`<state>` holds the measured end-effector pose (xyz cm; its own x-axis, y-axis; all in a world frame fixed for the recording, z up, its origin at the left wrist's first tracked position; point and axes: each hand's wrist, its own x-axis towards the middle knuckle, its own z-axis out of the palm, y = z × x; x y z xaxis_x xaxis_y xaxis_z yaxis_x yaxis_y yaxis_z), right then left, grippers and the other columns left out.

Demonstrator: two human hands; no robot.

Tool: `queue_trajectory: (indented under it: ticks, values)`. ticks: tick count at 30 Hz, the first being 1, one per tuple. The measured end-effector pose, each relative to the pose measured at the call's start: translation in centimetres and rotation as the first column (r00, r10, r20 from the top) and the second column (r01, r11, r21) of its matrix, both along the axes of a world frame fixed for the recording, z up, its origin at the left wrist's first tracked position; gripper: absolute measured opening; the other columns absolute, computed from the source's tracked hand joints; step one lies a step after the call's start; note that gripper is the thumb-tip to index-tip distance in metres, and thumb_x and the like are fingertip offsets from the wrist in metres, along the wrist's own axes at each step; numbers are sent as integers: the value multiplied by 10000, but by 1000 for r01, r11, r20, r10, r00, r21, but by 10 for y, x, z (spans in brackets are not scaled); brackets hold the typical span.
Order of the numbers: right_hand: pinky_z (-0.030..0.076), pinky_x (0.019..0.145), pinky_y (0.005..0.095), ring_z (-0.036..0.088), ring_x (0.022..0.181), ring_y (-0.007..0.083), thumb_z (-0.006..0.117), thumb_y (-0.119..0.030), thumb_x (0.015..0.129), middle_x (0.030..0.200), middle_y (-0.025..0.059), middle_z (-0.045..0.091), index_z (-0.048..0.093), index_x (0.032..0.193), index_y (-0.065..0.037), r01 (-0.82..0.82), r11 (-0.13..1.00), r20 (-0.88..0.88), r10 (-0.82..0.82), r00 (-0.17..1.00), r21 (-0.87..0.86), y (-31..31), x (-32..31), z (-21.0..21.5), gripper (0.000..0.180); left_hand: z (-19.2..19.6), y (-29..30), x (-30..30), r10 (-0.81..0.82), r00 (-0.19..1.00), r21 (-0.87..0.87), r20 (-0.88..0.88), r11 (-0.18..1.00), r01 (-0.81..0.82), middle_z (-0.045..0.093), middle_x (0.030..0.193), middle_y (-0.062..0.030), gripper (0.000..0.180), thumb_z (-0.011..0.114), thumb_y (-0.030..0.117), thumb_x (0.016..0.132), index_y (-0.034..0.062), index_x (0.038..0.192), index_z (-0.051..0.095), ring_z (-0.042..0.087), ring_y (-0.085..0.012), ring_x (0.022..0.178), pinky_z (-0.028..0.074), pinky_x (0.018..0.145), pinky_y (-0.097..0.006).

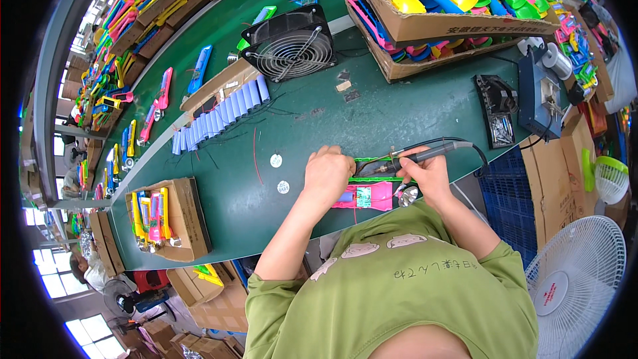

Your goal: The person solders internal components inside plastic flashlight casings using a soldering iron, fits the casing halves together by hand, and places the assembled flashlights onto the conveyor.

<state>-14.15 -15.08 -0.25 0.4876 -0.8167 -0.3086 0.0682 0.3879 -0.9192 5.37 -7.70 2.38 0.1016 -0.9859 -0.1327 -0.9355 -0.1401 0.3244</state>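
Observation:
My right hand (pixel 428 174) grips a soldering iron (pixel 435 151) by its dark handle, which points left over an open green plastic casing (pixel 381 178). At the casing's left end is my left hand (pixel 327 173), fingers curled closed; what they pinch is hidden. Just nearer to me lies an open pink casing (pixel 380 197) holding a blue battery cell (pixel 345 197) and a small circuit board (pixel 363 197). A shiny round lamp reflector (pixel 407 196) sits at its right end, below my right hand.
Blue wired cells (pixel 229 110) stand in a row beyond my left hand, near a black fan (pixel 292 45). Cartons of coloured casings (pixel 458 26) rise at the back right. Right are a soldering station (pixel 539 93) and a black tray (pixel 495 110); left, a small carton (pixel 193 219).

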Motion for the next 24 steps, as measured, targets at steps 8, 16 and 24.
queue_trajectory:
  ticks: [8, 16, 24]
  values:
    - [460, 478, 210, 616, 637, 118, 601, -1, 793, 757, 91, 621, 578, 898, 38, -10, 1000, -26, 10, 1000, 14, 0, 0, 2, 114, -5, -2, 1, -23, 999, 0, 49, 1000, 23, 547, 690, -95, 46, 635, 118, 641, 135, 659, 674, 562, -276, 772, 460, 685, -380]
    - [501, 542, 226, 622, 658, 136, 610, -13, 806, 785, 104, 618, 574, 908, 50, 95, 993, 104, -88, 991, -65, 7, -15, -1, 125, -3, -4, -2, 2, 998, 38, 60, 999, -5, 565, 691, -90, 42, 637, 112, 636, 139, 633, 669, 581, -269, 787, 481, 669, -368]
    - [505, 757, 355, 650, 815, 247, 695, -28, 719, 928, 171, 639, 546, 1010, -6, -35, 627, -155, -138, 978, -778, 4, -49, 8, 327, 6, -6, -5, 5, 998, 68, 63, 998, -10, 603, 753, -123, 55, 606, 70, 628, 86, 633, 658, 585, -279, 799, 495, 662, -367]
